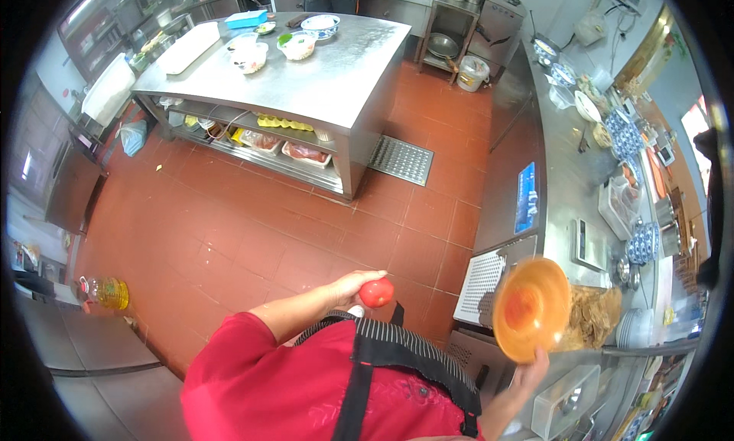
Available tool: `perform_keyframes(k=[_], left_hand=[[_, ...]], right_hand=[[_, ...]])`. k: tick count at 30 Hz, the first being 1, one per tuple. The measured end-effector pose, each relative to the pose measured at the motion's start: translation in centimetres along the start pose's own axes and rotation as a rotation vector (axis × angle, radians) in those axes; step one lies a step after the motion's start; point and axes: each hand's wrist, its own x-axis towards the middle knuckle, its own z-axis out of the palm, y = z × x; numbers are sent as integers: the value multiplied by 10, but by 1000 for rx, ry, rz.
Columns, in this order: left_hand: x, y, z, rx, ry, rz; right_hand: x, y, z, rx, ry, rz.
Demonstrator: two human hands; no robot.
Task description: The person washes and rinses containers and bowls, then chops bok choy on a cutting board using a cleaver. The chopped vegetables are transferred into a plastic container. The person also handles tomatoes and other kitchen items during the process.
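Observation:
My left hand point(351, 286) is closed around a red tomato point(377, 292), out in front of my striped apron and above the floor. Over on the right, my right hand point(532, 369) grips the near rim of an orange bowl point(548, 292). The bowl is tipped so that its inside shows, and a blurred round red thing point(522, 309), perhaps another tomato, lies in it. A brown crumpled heap point(595, 317) sits on the counter just beyond the bowl.
A steel counter point(562, 204) runs along my right, bearing a scale point(589, 244), blue-patterned bowls point(644, 243) and stacked white plates point(634, 328). Ahead stands a steel table point(336, 74) with dishes. A perforated white panel point(479, 286) sits beside the counter. An oil bottle point(107, 293) is at left.

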Motion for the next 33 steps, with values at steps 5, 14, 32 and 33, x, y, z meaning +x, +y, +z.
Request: perform_keyframes(k=[5, 14, 32, 33], left_hand=[[6, 54, -48, -44, 144, 239], [49, 157, -65, -314, 451, 359], [289, 420, -31, -275, 241, 339], [309, 437, -25, -261, 143, 268]], right_hand=[[104, 82, 221, 64, -461, 238], [232, 194, 570, -224, -871, 408], [414, 165, 674, -647, -1616, -240], [426, 161, 657, -662, -1549, -250]])
